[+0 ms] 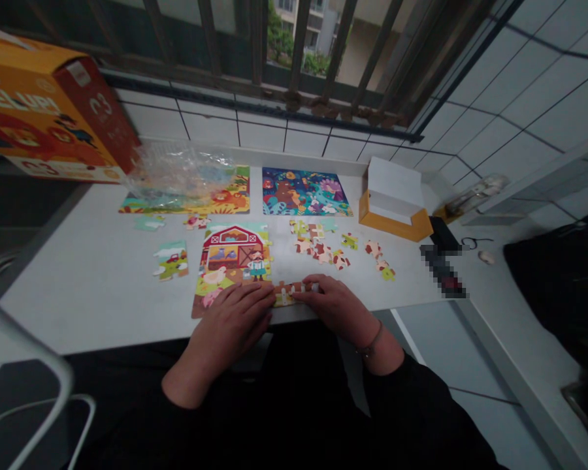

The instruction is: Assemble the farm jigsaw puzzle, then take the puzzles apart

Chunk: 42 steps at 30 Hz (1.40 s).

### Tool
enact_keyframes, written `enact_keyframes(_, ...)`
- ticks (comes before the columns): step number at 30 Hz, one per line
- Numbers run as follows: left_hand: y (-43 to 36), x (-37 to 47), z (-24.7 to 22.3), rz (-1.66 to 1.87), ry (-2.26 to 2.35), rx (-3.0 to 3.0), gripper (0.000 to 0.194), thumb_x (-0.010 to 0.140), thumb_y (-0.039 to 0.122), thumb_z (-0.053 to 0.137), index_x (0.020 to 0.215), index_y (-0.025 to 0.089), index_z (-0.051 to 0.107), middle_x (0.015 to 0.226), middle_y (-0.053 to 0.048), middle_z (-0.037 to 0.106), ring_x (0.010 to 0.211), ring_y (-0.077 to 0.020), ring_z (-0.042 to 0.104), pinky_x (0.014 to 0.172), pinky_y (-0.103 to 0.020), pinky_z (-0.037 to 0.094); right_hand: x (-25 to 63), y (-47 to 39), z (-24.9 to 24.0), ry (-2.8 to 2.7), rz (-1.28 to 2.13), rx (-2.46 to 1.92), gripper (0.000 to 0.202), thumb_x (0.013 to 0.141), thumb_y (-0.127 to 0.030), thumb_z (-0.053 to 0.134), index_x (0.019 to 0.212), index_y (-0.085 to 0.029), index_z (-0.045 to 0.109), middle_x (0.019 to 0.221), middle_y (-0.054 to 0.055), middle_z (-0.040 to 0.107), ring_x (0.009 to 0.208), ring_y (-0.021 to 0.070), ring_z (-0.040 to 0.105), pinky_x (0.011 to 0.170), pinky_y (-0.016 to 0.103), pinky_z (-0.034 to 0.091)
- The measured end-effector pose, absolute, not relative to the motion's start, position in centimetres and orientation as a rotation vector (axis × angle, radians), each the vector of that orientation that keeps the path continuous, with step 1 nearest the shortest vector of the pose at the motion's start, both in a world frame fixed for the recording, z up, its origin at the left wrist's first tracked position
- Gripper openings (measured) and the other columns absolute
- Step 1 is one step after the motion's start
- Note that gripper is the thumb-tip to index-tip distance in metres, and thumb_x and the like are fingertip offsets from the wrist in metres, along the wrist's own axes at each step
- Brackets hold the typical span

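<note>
The partly joined farm puzzle (232, 251), with a red barn and a standing figure, lies near the table's front edge. Across its lower right part rests my left hand (238, 316), palm down with its fingers stretched out. Brown and yellow fence pieces (287, 295) extend from the puzzle's lower right corner. My right hand (336, 303) has its thumb and fingers pressed on the right end of these pieces. Loose cow-patterned pieces (321, 251) lie beyond my right hand. A joined section with a red car (171, 260) sits left of the puzzle.
Behind are a lion puzzle (232, 196) under clear plastic wrap (176, 173) and a blue night-scene puzzle (306, 192). An open yellow-and-white box (396, 219) stands back right, a large orange box (44, 117) back left. A white tubular frame (61, 372) is at the lower left.
</note>
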State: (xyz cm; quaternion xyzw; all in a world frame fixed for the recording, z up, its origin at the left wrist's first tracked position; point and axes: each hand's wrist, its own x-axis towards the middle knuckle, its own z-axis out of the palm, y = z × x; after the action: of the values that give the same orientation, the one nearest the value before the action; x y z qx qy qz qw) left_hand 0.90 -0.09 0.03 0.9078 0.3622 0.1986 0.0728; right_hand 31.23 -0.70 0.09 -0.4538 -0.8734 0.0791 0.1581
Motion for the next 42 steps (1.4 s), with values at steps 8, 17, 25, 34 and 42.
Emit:
enact_keyframes(8,-0.1,0.9,0.0,0.584,1.091,2.745,0.038,0.108,0.03,0.061,0.145,0.027,0.067,0.154,-0.006,0.07,0.144,-0.0323,0.061,0.116,-0.057,0.05,31.3,-0.8,0.7,-2.527,0.235,-1.325,0.046,0.102,-0.009,0.067,0.137,-0.038,0.076,0.138,0.009,0.068,0.109,0.0215,0.068,0.097,0.039,0.059)
enact_keyframes(17,-0.2,0.9,-0.1,0.603,1.096,2.714,0.039,0.108,0.029,0.061,0.146,0.03,0.068,0.153,-0.006,0.07,0.145,-0.0304,0.061,0.119,-0.056,0.049,30.5,-1.0,1.6,-2.554,0.233,-1.37,0.042,0.102,-0.01,0.066,0.134,-0.035,0.076,0.134,0.009,0.068,0.106,0.0221,0.066,0.093,0.038,0.059)
enact_keyframes(25,-0.2,0.9,0.0,0.592,1.094,2.714,0.04,0.109,0.031,0.061,0.148,0.031,0.067,0.155,-0.005,0.069,0.145,-0.0302,0.061,0.118,-0.055,0.049,29.9,-1.4,1.1,-2.51,0.217,-1.397,0.038,0.103,-0.012,0.066,0.132,-0.034,0.077,0.135,0.01,0.068,0.108,0.0244,0.066,0.096,0.041,0.059)
enact_keyframes(34,-0.1,0.8,-0.1,0.577,1.096,2.742,0.039,0.108,0.03,0.061,0.146,0.028,0.067,0.155,-0.005,0.069,0.145,-0.0312,0.061,0.118,-0.056,0.049,33.4,-1.2,1.2,-2.136,0.164,-1.627,0.03,0.107,-0.02,0.055,0.131,-0.021,0.073,0.127,0.016,0.071,0.119,0.0312,0.066,0.106,0.05,0.056)
enact_keyframes(42,0.0,0.7,-0.3,0.627,1.071,2.741,0.039,0.106,0.029,0.063,0.145,0.027,0.068,0.154,-0.006,0.07,0.143,-0.0318,0.062,0.116,-0.056,0.049,36.3,0.4,-0.5,-1.93,0.017,-1.854,0.04,0.104,-0.036,0.063,0.137,-0.013,0.065,0.138,0.02,0.072,0.131,0.0364,0.063,0.114,0.054,0.047)
